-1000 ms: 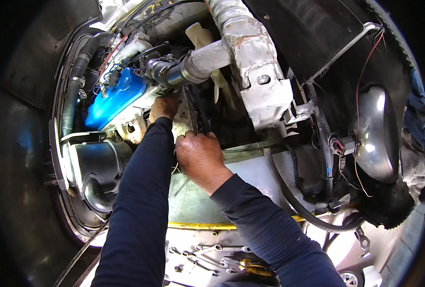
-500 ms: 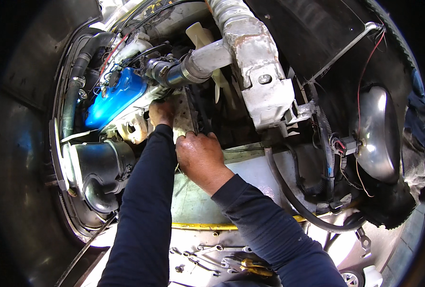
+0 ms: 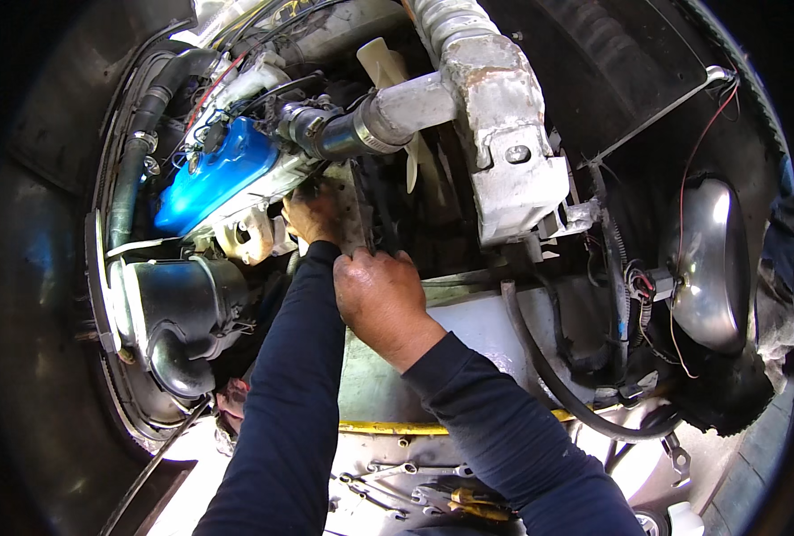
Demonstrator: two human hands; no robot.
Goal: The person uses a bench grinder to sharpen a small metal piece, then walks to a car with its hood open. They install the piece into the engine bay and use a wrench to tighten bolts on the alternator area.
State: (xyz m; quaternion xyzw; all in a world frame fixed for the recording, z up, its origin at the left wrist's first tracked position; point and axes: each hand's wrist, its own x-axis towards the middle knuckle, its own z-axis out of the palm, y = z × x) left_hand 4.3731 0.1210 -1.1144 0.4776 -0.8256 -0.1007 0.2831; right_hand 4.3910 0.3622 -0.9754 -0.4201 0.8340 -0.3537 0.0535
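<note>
both forearms wear long, dark navy sleeves of smooth, close-fitting fabric, creased softly along their length. the left sleeve (image 3: 285,393) fills the lower centre of the frame; the right sleeve (image 3: 504,438) runs to the lower right. cuffs end at the wrists. the left hand (image 3: 312,213) and right hand (image 3: 381,295) are bare, ungloved.

Around the metal bracket (image 3: 354,210), room is tight: blue valve cover (image 3: 214,174) left, radiator hose (image 3: 370,125) above, fan belt (image 3: 383,210) right; open only below.
</note>
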